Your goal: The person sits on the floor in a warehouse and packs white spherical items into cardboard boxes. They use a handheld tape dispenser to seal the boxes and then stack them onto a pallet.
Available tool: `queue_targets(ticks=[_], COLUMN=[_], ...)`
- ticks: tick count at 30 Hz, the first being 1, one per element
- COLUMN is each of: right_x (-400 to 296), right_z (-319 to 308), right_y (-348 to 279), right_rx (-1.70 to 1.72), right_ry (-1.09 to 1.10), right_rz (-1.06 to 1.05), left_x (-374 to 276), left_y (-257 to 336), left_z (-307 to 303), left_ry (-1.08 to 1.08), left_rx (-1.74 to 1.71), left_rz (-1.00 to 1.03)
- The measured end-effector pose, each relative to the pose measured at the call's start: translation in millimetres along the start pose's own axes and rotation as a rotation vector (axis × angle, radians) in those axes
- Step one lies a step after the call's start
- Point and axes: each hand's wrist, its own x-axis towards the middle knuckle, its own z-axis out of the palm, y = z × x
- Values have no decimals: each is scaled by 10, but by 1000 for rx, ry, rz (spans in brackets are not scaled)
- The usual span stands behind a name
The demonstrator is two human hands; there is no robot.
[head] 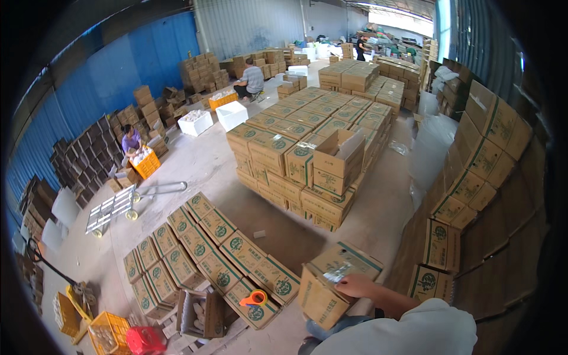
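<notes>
A printed cardboard carton (pixel 326 297) with green bands sits tilted in front of my legs at the lower right. Shiny clear tape (pixel 339 271) lies across its top. My right hand (pixel 355 285) is on the carton's near top edge, fingers curled by the end of the tape. My left hand is out of view. To the left, an orange tape dispenser (pixel 257 298) rests on one of the closed cartons (pixel 248 306) laid in rows. Beside these rows stands an open carton (pixel 202 313) with pale items and white lining inside.
A large carton stack (pixel 275 151) bears an open carton (pixel 339 159). More cartons (pixel 470 177) line the right wall. At left are a flat trolley (pixel 113 208), a yellow pallet jack (pixel 77 306), an orange crate (pixel 106 330) and a red stool (pixel 144 341). Several people work farther back.
</notes>
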Motion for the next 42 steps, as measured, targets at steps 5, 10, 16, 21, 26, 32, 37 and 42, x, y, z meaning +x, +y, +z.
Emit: queue_targets(ticks=[5, 10, 16, 21, 26, 32, 37, 42], right_x=[-130, 28, 478, 863, 1143, 1848, 2574, 2909], right_z=[-479, -982, -1710, -2372, -2993, -3735, -4448, -5621], right_y=[801, 1531, 2592, 3130, 3652, 4204, 5022, 5329], right_rx=[186, 460, 684, 664, 775, 818, 907, 1068], right_ry=[239, 378, 477, 568, 610, 819, 888, 1066], right_rz=[300, 461, 525, 515, 518, 564, 727, 650], left_x=[-30, -173, -579, -377, -772, -1079, -873, -318], left_y=[176, 353, 987, 1744, 2237, 1658, 204, -1177], left_z=[853, 1690, 2508, 4061, 6720, 9628, 11447, 13014], left_ry=[-78, -79, -71, -668, -1194, -1143, -1138, -1136], left_rx=[139, 269, 451, 384, 397, 409, 438, 598], left_rz=[40, 156, 410, 517, 755, 626, 489, 279])
